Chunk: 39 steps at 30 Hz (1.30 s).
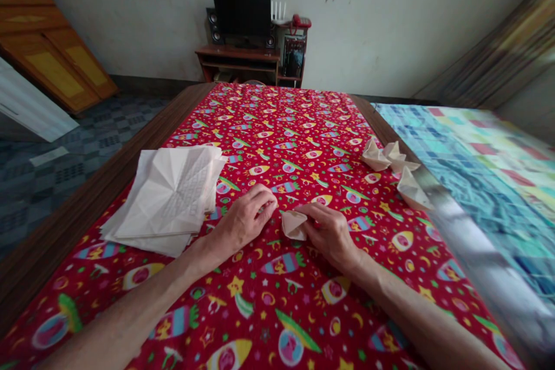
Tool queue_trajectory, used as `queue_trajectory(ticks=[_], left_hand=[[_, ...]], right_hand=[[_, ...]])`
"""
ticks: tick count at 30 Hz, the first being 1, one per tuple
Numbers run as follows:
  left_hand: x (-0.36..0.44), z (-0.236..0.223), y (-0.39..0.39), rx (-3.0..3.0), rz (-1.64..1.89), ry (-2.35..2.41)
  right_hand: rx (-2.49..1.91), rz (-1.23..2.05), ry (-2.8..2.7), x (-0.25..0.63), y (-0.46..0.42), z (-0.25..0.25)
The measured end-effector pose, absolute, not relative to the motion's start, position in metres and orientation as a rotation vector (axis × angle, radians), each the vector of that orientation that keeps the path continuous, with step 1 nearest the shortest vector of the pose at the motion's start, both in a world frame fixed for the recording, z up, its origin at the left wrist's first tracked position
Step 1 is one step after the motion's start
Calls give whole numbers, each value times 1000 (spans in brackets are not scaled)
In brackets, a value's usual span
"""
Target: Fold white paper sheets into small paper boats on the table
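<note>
A small folded white paper is pinched between the thumb and fingers of my right hand, just above the red patterned cloth. To its left, my left hand is closed with thumb against curled fingers, and no object shows in it. A gap separates that hand from the folded paper. Beyond my left forearm lies a stack of creased white paper sheets, the top one marked with star-like fold lines. Several folded paper boats stand near the table's right edge, a few of them close together.
The red cloth with rocket prints covers the table, whose brown wooden border shows at the sides. A bed with a blue checked cover adjoins the right side. A desk with a monitor stands against the far wall, a wooden cabinet at left.
</note>
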<state>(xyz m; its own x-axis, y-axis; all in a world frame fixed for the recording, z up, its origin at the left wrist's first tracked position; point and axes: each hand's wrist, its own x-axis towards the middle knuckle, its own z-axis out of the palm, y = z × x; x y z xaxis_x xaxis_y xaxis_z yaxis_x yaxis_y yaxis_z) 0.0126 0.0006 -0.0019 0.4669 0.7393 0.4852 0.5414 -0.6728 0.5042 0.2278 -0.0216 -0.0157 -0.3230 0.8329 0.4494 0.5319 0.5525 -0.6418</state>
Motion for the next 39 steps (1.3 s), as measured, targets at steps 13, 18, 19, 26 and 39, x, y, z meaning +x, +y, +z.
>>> queue_trajectory(ticks=[13, 18, 19, 26, 39], left_hand=[[44, -15, -33, 2662, 768, 1221], [43, -18, -32, 2810, 727, 1167], [42, -17, -32, 2834, 709, 1159], [42, -10, -34, 3005, 488, 1159], [37, -13, -38, 2992, 517, 1059]], right_hand=[[-1209, -13, -2393, 234, -24, -12], [-1142, -26, -2590, 242, -18, -7], [-1132, -29, -2620, 244, -17, -5], [-1161, -111, -2776, 248, -19, 6], [-964, -14, -2507, 260, -22, -13]])
